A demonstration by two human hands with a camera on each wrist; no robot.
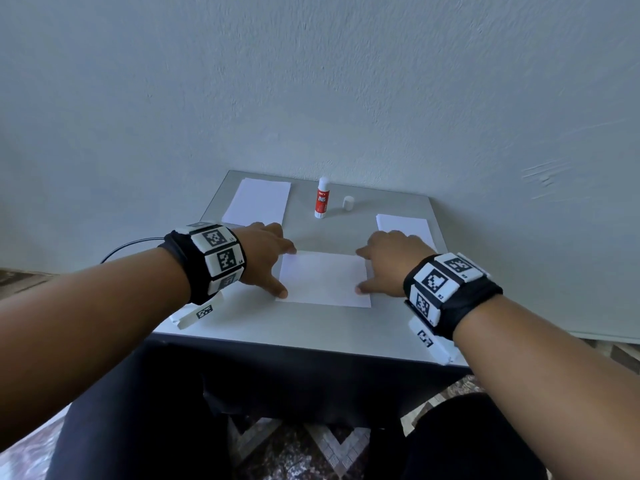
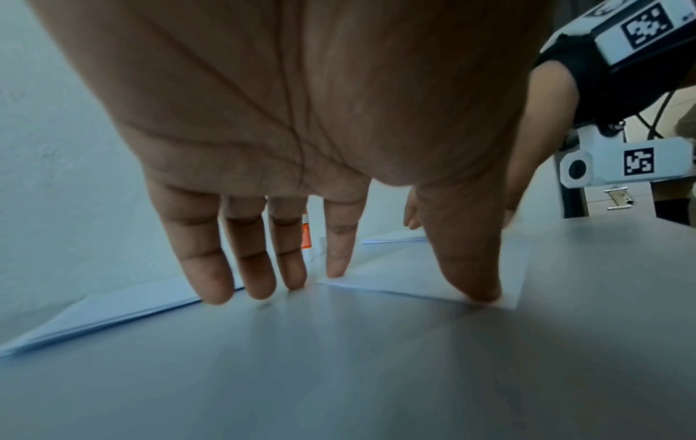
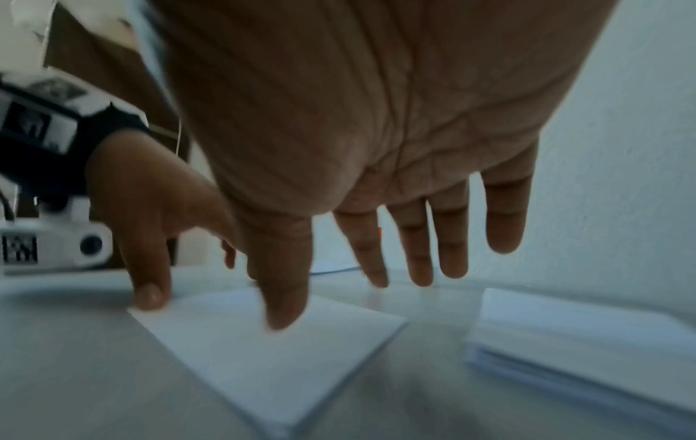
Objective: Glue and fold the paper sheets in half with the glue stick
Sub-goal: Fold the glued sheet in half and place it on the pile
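The red-and-white plastic glue stick (image 1: pixel 321 198) standing uncapped near the desk's far edge carries the only plain wording: white letters on its red label read "GLUE STICK", set in two lines. A smaller white brand line sits above them, too small to make out. The black fabric band with white square-coded tiles on the left wrist (image 1: pixel 217 258) shows tiny corner marks; one looks like "L4", the others are unreadable. The matching black band with coded tiles on the right wrist (image 1: pixel 446 289) has similar corner marks, too small to read surely.
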